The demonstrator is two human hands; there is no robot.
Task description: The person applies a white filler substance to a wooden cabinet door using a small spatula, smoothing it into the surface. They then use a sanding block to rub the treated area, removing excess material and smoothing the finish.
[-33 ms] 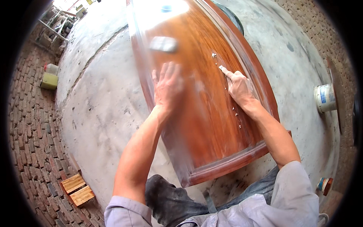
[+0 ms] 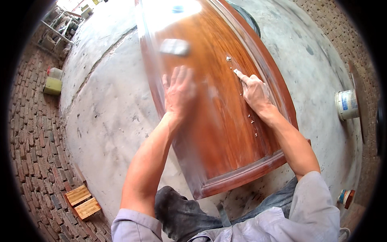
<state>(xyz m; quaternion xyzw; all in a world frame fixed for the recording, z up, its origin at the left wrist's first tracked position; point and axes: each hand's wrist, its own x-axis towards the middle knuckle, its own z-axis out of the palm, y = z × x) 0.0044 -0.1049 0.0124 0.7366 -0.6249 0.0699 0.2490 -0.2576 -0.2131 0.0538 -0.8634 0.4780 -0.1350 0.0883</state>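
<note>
A long reddish-brown wooden panel [image 2: 225, 133] with a raised moulded frame lies lengthwise in front of me, glossy and dusted white in places. My left hand [image 2: 179, 90] rests flat on its left part, fingers stretched out and holding nothing. Beyond those fingertips lies a blurred whitish block [image 2: 175, 47]. On the panel's right side my right hand [image 2: 254, 90] presses down with its index finger extended and the other fingers curled in. That fingertip is white; whether a small piece is held there is unclear. Small white crumbs [image 2: 228, 59] are scattered in a line near this hand.
Pale concrete floor [image 2: 109, 133] surrounds the panel, with brick paving [image 2: 36, 153] at the left. A white bucket [image 2: 347, 105] stands at the right beside a thin board. A small wooden piece [image 2: 83, 202] lies lower left, a yellowish container [image 2: 52, 86] farther up, a rack [image 2: 60, 28] far left.
</note>
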